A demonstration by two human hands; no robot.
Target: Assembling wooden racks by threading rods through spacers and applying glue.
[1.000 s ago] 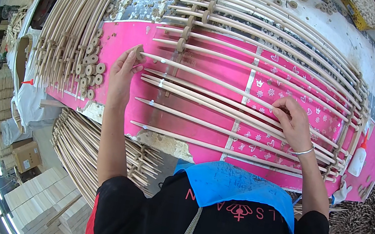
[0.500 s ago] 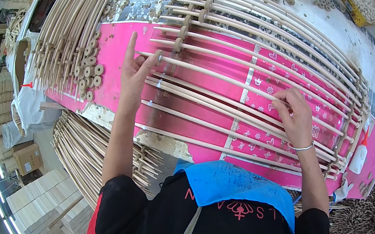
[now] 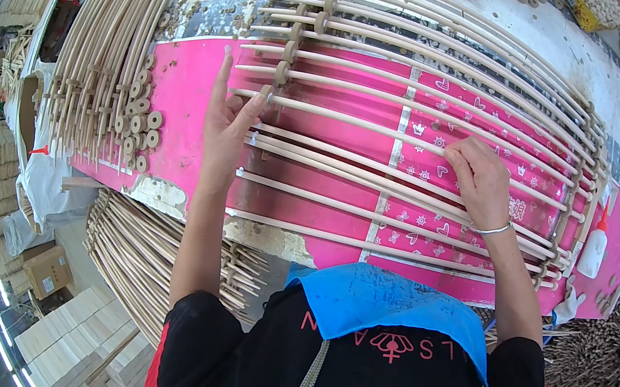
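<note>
A pale wooden rod [image 3: 347, 118] lies across the row, with a small brown ring [image 3: 266, 93] near its left end. My left hand [image 3: 225, 120] is at that end: the index finger points up, the thumb is spread and its tip rests against the ring. The rod's tip shows between thumb and index finger; the other fingers are partly hidden. Farther right, my right hand [image 3: 478, 181] pinches the same rod between thumb and fingertips. Beyond it lie several rods with rings [image 3: 283, 72] at their left ends. Nearer me are several rods [image 3: 341, 200] with no ring visible at the left end.
A pink sheet [image 3: 188, 91] covers the table's near part. Loose rings [image 3: 141, 106] and a bundle of ringed rods [image 3: 108, 28] lie at left. A white glue bottle [image 3: 593, 251] stands at right. More rods [image 3: 154, 241] are stacked below the table edge, beside pale wooden blocks [image 3: 68, 342].
My right hand has shifted slightly left along the rod. My left thumb stays at the ring. The whole view has moved a little, so the table sits slightly farther left.
</note>
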